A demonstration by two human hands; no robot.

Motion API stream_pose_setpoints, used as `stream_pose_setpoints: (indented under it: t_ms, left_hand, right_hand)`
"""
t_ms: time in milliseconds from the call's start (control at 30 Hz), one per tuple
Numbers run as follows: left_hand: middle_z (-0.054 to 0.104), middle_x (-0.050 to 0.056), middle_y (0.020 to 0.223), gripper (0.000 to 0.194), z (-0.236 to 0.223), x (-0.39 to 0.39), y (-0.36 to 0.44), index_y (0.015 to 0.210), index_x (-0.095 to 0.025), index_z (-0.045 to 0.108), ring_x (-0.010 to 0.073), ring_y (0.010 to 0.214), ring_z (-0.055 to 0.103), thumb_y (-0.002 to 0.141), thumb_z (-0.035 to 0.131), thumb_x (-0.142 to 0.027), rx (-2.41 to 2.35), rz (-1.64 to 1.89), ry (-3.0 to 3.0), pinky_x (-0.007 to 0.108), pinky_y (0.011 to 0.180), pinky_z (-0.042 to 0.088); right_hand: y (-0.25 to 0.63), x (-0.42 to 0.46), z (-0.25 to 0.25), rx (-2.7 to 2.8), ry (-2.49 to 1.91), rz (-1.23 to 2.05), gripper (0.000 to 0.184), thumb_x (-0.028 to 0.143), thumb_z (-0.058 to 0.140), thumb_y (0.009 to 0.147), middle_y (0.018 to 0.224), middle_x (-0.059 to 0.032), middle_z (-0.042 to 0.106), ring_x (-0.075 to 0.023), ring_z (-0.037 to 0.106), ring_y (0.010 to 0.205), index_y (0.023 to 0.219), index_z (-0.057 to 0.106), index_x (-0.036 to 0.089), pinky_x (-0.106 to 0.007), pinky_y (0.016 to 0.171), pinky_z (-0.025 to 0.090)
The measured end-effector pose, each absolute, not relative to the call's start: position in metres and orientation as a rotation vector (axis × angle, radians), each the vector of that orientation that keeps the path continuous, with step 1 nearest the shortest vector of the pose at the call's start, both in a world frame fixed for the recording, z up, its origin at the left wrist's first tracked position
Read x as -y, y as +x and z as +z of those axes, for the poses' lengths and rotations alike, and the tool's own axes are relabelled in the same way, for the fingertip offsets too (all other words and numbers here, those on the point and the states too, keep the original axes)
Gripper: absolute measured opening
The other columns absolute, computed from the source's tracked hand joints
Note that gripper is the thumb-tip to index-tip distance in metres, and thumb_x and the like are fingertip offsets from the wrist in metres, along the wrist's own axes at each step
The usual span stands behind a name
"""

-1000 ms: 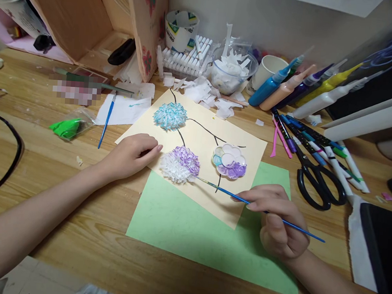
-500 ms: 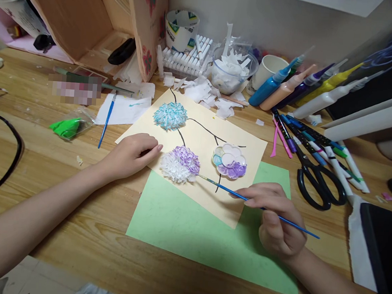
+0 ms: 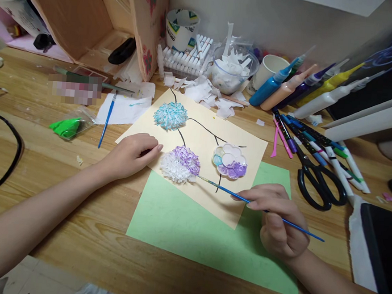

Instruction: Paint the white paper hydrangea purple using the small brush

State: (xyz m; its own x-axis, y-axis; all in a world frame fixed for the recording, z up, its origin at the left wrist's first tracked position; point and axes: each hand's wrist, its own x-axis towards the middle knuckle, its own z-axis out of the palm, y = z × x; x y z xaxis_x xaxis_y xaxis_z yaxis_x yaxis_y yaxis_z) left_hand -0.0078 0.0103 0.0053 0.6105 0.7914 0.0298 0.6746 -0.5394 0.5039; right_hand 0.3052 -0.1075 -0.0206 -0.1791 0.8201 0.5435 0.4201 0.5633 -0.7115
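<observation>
My right hand (image 3: 276,220) pinches a thin blue paintbrush (image 3: 233,194) whose tip touches the lower right edge of a purple and white paper flower (image 3: 180,164). That flower is glued on a cream sheet (image 3: 200,134) lying over a green sheet (image 3: 183,227). My left hand (image 3: 131,153) rests curled on the cream sheet's left edge, fingertips pressing it just left of the flower. A blue paper flower (image 3: 170,115) sits higher on the sheet. A small flower-shaped palette (image 3: 229,161) with purple paint lies right of the brush tip.
Black scissors (image 3: 316,182), markers (image 3: 310,139) and paint tubes (image 3: 297,87) lie at the right. A bowl of white paper scraps (image 3: 233,71), a cup (image 3: 270,69) and a tray of white tubes (image 3: 185,59) stand at the back. A second blue brush (image 3: 106,119) and a green bag (image 3: 68,127) lie left.
The right hand and brush shifted slightly back and forth against the flower's edge. The left hand has stayed in place.
</observation>
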Motion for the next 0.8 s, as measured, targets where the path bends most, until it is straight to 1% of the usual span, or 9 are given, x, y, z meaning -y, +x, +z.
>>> stream_pose_setpoints:
  t_ms: [200, 467, 567, 800]
  left_hand:
    - [0.039, -0.002, 0.059, 0.035, 0.0046, -0.0104, -0.0087, 0.062, -0.022, 0.03, 0.0157, 0.058, 0.041, 0.096, 0.038, -0.028, -1.149, 0.354, 2.394, 0.03, 0.059, 0.031]
    - [0.039, -0.002, 0.06, 0.035, 0.0039, -0.0108, -0.0088, 0.062, -0.022, 0.031, 0.0157, 0.058, 0.041, 0.096, 0.038, -0.027, -1.153, 0.352, 2.389, 0.03, 0.06, 0.031]
    - [0.038, -0.002, 0.059, 0.035, 0.0041, -0.011, -0.0091, 0.062, -0.022, 0.03, 0.0155, 0.058, 0.04, 0.096, 0.038, -0.027, -1.144, 0.364, 2.387, 0.03, 0.06, 0.03]
    - [0.036, -0.003, 0.059, 0.035, 0.0039, -0.0101, -0.0093, 0.063, -0.022, 0.03, 0.0154, 0.057, 0.038, 0.096, 0.038, -0.026, -1.139, 0.367, 2.385, 0.03, 0.06, 0.029]
  right_hand:
    - [0.3042, 0.1057, -0.024, 1.791, -0.989, 0.495, 0.024, 0.024, 0.044, 0.091, 0.089, -0.0054, 0.074, -0.0253, 0.064, 0.082, 0.101, 0.066, 0.03, -0.042, 0.066, 0.052]
    - [0.3074, 0.1088, -0.0203, 1.767, -1.024, 0.468, 0.023, 0.029, 0.044, 0.093, 0.083, -0.0054, 0.074, -0.0257, 0.065, 0.076, 0.096, 0.067, 0.032, -0.043, 0.065, 0.052]
    - [0.3078, 0.1084, -0.0196, 1.82, -0.987, 0.429, 0.024, 0.026, 0.043, 0.093, 0.082, -0.0054, 0.074, -0.0247, 0.065, 0.074, 0.096, 0.066, 0.03, -0.042, 0.064, 0.051]
    - [0.3074, 0.1076, -0.016, 1.847, -1.015, 0.354, 0.024, 0.021, 0.042, 0.092, 0.081, -0.0056, 0.073, -0.023, 0.064, 0.074, 0.093, 0.064, 0.027, -0.039, 0.063, 0.051]
